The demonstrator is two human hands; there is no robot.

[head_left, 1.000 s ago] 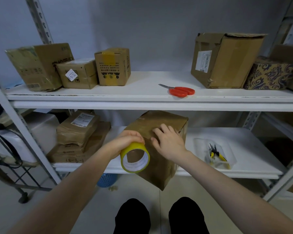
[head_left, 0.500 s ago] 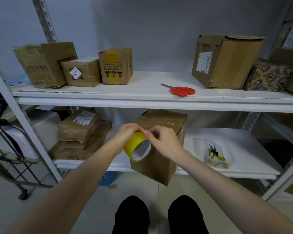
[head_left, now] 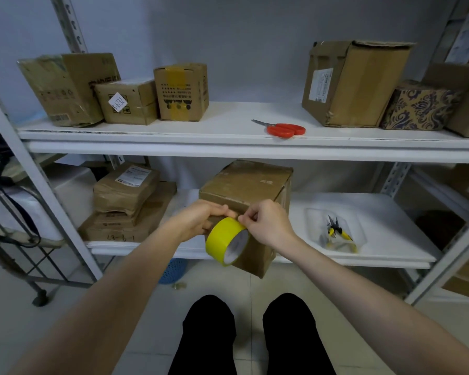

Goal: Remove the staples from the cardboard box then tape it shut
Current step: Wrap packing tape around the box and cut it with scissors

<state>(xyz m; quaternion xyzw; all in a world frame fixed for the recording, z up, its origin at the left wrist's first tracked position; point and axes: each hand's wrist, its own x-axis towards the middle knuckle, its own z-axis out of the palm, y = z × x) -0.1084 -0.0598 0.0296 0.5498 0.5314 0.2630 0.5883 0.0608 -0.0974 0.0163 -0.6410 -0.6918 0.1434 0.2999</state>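
A person's knees in black trousers (head_left: pixel 209 334) show at the bottom of the view, above a pale tiled floor, as both bare forearms reach toward a white metal rack. The left hand (head_left: pixel 197 220) grips a roll of yellow tape (head_left: pixel 222 238), fingers curled over its top. The right hand (head_left: pixel 268 226) pinches the roll's upper rim between thumb and forefinger (whether the tape's end is lifted cannot be told). The roll is held right in front of the cardboard box (head_left: pixel 244 185), which sits on the lower shelf (head_left: pixel 390 257) with its near corner jutting past the shelf's front edge and its top flaps lying flat.

Just right of the box, a clear plastic tray (head_left: pixel 313 221) holds yellow-handled pliers (head_left: pixel 339 234). To the left on the same shelf are stacked brown parcels (head_left: pixel 125 196), the top one bearing a white label. Under the shelf a blue basket (head_left: pixel 173 270) stands on the floor.

On the upper shelf (head_left: pixel 228 147) lie red-handled scissors (head_left: pixel 282 129) — blades pointing left — between three brown boxes (head_left: pixel 130 101) at the left and a large carton (head_left: pixel 355 82) at the right, beside a patterned box (head_left: pixel 417 106). A grey wall closes the scene behind.
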